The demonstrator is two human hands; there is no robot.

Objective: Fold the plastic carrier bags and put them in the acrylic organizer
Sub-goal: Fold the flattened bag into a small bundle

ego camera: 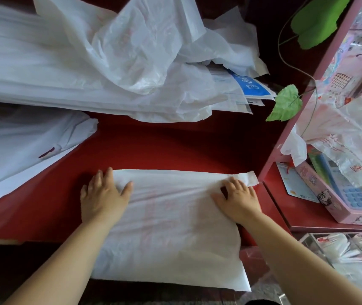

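Observation:
A white plastic carrier bag [171, 230] with faint red print lies flat on the red table [175, 148], its near end hanging over the table's front edge. My left hand [104, 194] presses flat on the bag's far left corner with straight fingers. My right hand [238, 198] rests on the far right part, fingers slightly bent, beside the bag's handle strip [250, 178]. A clear acrylic organizer [347, 256] at the lower right holds folded bags.
A heap of white bags [114, 62] covers the table's back and left. Papers with a blue label [250, 86] poke out at the back right. A pink shelf [285, 133] on the right holds printed bags, a calculator [356, 194] and green leaves [285, 104].

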